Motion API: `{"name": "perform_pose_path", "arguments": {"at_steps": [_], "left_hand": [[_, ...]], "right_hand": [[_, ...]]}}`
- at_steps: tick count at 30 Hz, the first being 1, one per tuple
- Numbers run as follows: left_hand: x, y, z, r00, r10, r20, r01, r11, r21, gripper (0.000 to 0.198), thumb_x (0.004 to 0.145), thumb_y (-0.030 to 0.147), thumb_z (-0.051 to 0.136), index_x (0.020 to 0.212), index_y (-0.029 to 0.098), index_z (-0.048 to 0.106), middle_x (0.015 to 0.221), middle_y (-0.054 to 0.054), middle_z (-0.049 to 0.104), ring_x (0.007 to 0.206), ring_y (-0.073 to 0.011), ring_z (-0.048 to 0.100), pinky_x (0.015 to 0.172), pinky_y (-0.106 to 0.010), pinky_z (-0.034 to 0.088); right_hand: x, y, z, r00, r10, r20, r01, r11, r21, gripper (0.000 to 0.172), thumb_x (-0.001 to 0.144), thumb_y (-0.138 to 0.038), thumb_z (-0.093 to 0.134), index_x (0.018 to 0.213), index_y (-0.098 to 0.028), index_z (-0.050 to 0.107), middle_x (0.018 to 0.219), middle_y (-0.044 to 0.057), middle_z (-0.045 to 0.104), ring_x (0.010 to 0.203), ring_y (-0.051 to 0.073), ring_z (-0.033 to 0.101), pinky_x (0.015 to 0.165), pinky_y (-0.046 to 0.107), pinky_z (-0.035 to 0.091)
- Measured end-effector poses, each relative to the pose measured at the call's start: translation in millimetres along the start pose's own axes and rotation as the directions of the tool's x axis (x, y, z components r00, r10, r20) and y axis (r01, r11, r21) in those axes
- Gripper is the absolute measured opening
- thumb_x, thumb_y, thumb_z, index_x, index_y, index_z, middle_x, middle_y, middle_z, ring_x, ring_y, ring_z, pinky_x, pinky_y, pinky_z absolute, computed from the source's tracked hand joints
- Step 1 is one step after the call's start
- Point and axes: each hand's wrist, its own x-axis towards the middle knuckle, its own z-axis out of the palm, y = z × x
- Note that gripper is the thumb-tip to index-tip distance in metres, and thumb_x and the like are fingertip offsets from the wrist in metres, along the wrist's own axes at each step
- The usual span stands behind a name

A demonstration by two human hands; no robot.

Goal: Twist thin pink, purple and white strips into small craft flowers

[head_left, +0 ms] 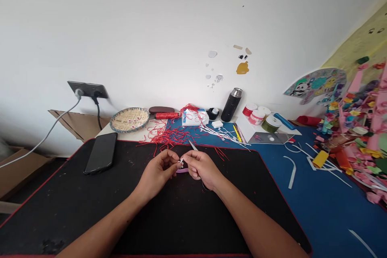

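Head view: both hands meet abt mid-mat, fingertips nearly touching; L hand (163,168) pinches a small white piece w/ red specks (181,163) btwn thumb & fingers, R hand (198,165) has thumb & index closed on the piece's other side. It's tiny, so prob why only fingertips are on it & the palms curl out of the way. A pointed blade (192,145) pokes out past R hand, prob tucked there to free the fingertips; its grip end is hidden. Purple item (182,170) shows just below the fingers, can't tell what. Red cord bits (171,137) & red spool (167,115) sit just beyond the mat, prob for easy reach; woven basket (136,113) w/ small bits is farther L, by the wall. Edges: black mat (181,225) runs wide either side of forearms, so elbows have room; its far red trim is near the fingertips, w/ cord ends spilling over. Phone (101,153) lies at far-L corner, well apart from L hand. Far R, blue tabletop (275,161) holds white strips (292,173). Wall limits reach beyond the flask (231,105).
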Motion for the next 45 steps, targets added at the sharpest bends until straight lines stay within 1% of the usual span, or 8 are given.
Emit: {"name": "perform_pose_path", "arguments": {"at_steps": [9, 19, 24, 29, 33, 36, 40, 45], "left_hand": [[0.9, -0.4, -0.8, 1.0, -0.024, 0.01, 0.024, 1.0, 0.005, 0.03, 0.081, 0.045, 0.075, 0.09, 0.022, 0.058, 0.068, 0.005, 0.06, 0.058, -0.0144, 0.058, 0.055, -0.026, 0.046], [1.6, 0.6, -0.8, 0.999, -0.041, -0.004, 0.042, 0.999, 0.03, 0.029, 0.08, 0.044, 0.075, 0.088, 0.022, 0.058, 0.069, 0.004, 0.062, 0.056, -0.0138, 0.057, 0.054, -0.026, 0.047], [2.1, -0.4, -0.9, 0.999, -0.037, -0.007, 0.037, 0.999, 0.028, 0.029, 0.08, 0.044, 0.075, 0.089, 0.022, 0.059, 0.07, 0.004, 0.062, 0.058, -0.0143, 0.057, 0.054, -0.026, 0.047], [3.0, -4.0, -2.0, 0.999, -0.046, 0.02, 0.046, 0.999, -0.002, 0.03, 0.081, 0.044, 0.076, 0.091, 0.021, 0.058, 0.07, 0.004, 0.063, 0.058, -0.0144, 0.06, 0.056, -0.026, 0.048], [4.2, -5.5, -4.7, 0.993, -0.085, 0.087, 0.091, 0.993, -0.069, 0.037, 0.08, 0.045, 0.079, 0.097, 0.02, 0.058, 0.081, -0.002, 0.071, 0.07, -0.0185, 0.068, 0.063, -0.03, 0.053], [4.6, -6.2, -5.5, 0.99, -0.095, 0.109, 0.106, 0.989, -0.103, 0.039, 0.079, 0.044, 0.081, 0.099, 0.019, 0.059, 0.089, -0.005, 0.074, 0.077, -0.0201, 0.07, 0.067, -0.031, 0.055], [5.0, -8.0, -5.3, 0.989, -0.094, 0.111, 0.106, 0.989, -0.104, 0.04, 0.079, 0.046, 0.082, 0.098, 0.019, 0.06, 0.079, -0.002, 0.074, 0.07, -0.0179, 0.068, 0.065, -0.03, 0.054], [6.8, -9.4, -6.2, 0.991, -0.107, 0.078, 0.114, 0.989, -0.097, 0.042, 0.076, 0.049, 0.084, 0.095, 0.019, 0.062, 0.074, -0.001, 0.073, 0.065, -0.0172, 0.067, 0.062, -0.029, 0.053]], "right_hand": [[-0.3, -0.8, 1.1, 1.0, -0.004, -0.022, 0.003, 0.997, -0.079, 0.04, 0.077, -0.053, 0.079, 0.084, -0.017, 0.062, 0.047, -0.012, 0.038, 0.038, 0.004, 0.026, 0.039, 0.02, 0.015], [4.2, 7.6, 0.9, 0.988, -0.145, -0.055, 0.126, 0.96, -0.251, 0.034, 0.084, -0.05, 0.072, 0.083, -0.017, 0.064, 0.055, -0.008, 0.049, 0.038, 0.006, 0.036, 0.037, 0.021, 0.024], [2.7, 6.3, 0.9, 0.989, -0.148, -0.023, 0.137, 0.956, -0.259, 0.034, 0.086, -0.051, 0.069, 0.086, -0.017, 0.064, 0.056, -0.008, 0.05, 0.038, 0.006, 0.036, 0.038, 0.021, 0.026], [1.1, 4.0, 1.8, 0.987, -0.158, -0.036, 0.137, 0.93, -0.341, 0.029, 0.086, -0.046, 0.068, 0.085, -0.017, 0.063, 0.054, -0.007, 0.052, 0.039, 0.007, 0.041, 0.039, 0.021, 0.027], [0.8, 2.9, 2.0, 0.986, -0.16, -0.048, 0.137, 0.936, -0.323, 0.027, 0.086, -0.045, 0.068, 0.084, -0.018, 0.063, 0.055, -0.007, 0.052, 0.038, 0.007, 0.039, 0.038, 0.021, 0.026], [0.1, 2.4, 1.6, 0.987, -0.156, -0.04, 0.136, 0.939, -0.317, 0.028, 0.087, -0.045, 0.069, 0.084, -0.018, 0.063, 0.055, -0.007, 0.052, 0.038, 0.007, 0.038, 0.038, 0.021, 0.025], [-0.6, 3.1, 1.2, 0.983, -0.18, -0.02, 0.162, 0.923, -0.349, 0.027, 0.089, -0.044, 0.068, 0.086, -0.017, 0.064, 0.057, -0.005, 0.055, 0.041, 0.007, 0.041, 0.04, 0.021, 0.026], [2.3, 4.7, -1.5, 0.982, -0.186, -0.019, 0.169, 0.926, -0.339, 0.03, 0.091, -0.047, 0.065, 0.089, -0.017, 0.066, 0.059, -0.005, 0.055, 0.041, 0.007, 0.039, 0.04, 0.022, 0.027]]}}
